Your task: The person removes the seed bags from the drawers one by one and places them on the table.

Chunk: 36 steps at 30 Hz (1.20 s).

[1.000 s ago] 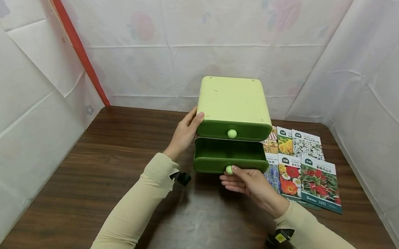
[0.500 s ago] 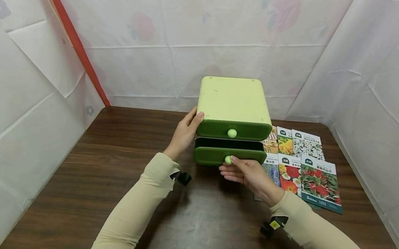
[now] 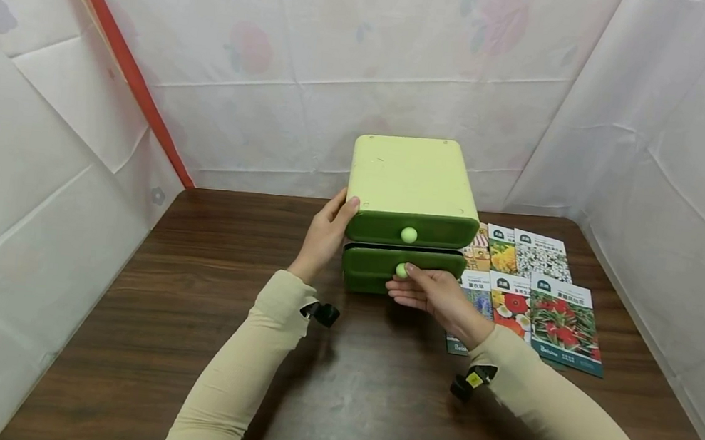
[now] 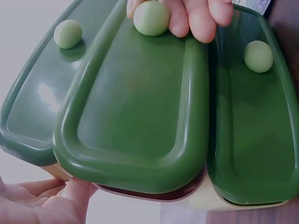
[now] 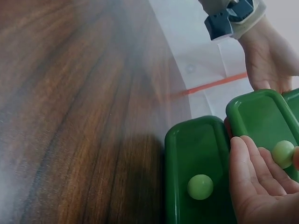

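Observation:
A pale yellow-green drawer cabinet [image 3: 415, 176] stands towards the back of the table, with dark green drawer fronts and round light green knobs. Both wrist views show three drawers. The middle drawer [image 4: 131, 107] sticks out slightly, a narrow gap behind its front. My right hand [image 3: 441, 301] pinches its knob [image 4: 152, 17], thumb on one side and fingers on the other. Against the cabinet's left side, near the top front corner, rests my left hand [image 3: 325, 235]. The top drawer [image 4: 39, 88] and bottom drawer [image 5: 198, 163] sit pushed in.
Several flower seed packets [image 3: 564, 321] lie overlapping on the table right of the cabinet, some partly hidden by it. The dark wooden table [image 3: 200, 319] ends at white sheeting [image 3: 213, 76] at the back and sides. A red strip [image 3: 124, 60] runs up the left corner.
The middle drawer has slid back into the cabinet, from well out to nearly flush, with my right hand moving along on its knob. The left hand has stayed put.

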{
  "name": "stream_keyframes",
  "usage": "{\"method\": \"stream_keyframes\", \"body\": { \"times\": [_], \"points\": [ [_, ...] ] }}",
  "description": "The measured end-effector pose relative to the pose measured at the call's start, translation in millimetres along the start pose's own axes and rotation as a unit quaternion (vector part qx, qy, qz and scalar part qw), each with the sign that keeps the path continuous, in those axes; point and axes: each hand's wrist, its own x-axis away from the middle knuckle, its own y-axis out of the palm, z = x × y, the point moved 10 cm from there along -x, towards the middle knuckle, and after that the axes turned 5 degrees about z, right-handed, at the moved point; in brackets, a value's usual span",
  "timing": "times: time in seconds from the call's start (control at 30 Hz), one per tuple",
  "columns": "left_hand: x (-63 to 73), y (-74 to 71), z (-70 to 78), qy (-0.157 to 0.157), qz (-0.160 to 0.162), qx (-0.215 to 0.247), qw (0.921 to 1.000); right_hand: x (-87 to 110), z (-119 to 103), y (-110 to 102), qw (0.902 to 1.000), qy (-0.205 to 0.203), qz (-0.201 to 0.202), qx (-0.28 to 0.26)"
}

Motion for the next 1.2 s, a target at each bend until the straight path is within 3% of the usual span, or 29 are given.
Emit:
{"method": "stream_keyframes", "body": {
  "times": [0.27, 0.93, 1.1, 1.2],
  "points": [
    [0.9, 0.4, 1.2, 0.004, -0.002, 0.019, 0.9998, -9.2, -1, -3, 0.9999, -0.002, 0.01, -0.006],
    [4.0, -1.6, 1.4, 0.005, 0.0, 0.013, 0.9999, -17.2, 0, -2, 0.9998, -0.008, 0.013, -0.01],
    [3.9, -0.5, -0.4, 0.008, -0.001, 0.02, 0.9998, -15.5, 1, -6, 0.9999, -0.004, 0.015, 0.0],
    [4.4, -0.2, -2.7, 0.011, -0.002, 0.03, 0.9995, -12.1, 0, -13, 0.9992, -0.009, 0.022, 0.033]
  ]
}}
